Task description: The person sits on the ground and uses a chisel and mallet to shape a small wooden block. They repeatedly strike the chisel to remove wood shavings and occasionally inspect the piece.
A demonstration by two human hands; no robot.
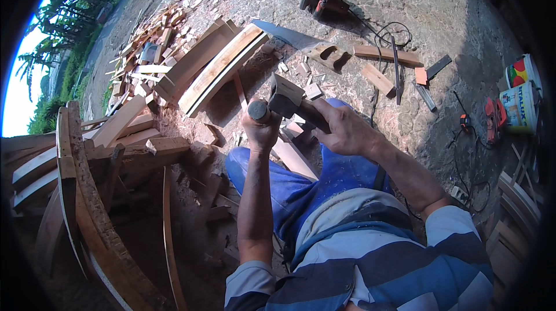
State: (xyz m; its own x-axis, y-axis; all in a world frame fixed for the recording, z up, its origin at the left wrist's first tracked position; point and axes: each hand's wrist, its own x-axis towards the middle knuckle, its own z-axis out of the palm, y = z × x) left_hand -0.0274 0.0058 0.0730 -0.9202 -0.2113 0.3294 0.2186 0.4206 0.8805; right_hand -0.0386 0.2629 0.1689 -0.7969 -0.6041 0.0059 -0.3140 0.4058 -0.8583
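Observation:
My left hand (262, 134) is closed around a thick rod; its round grey end (258, 110) points up at me, and the rest is hidden in the fist. In my right hand (347, 130) is the dark handle of a short striking tool. Its blocky metal head (285, 95) sits right beside the rod's end, almost touching it. Whether it is a hammer or a hatchet I cannot tell. Below both hands are my blue trousers (324, 186), and a pale wood strip (292, 157) lies between my legs.
Curved boards (223, 70) and a heap of offcuts (168, 39) lie ahead to the left. A handsaw (301, 41) and a corded power tool (324, 3) are beyond my hands. Curved timbers (98, 218) stand at left. Buckets (517, 105) and a red tool (495, 120) are at right.

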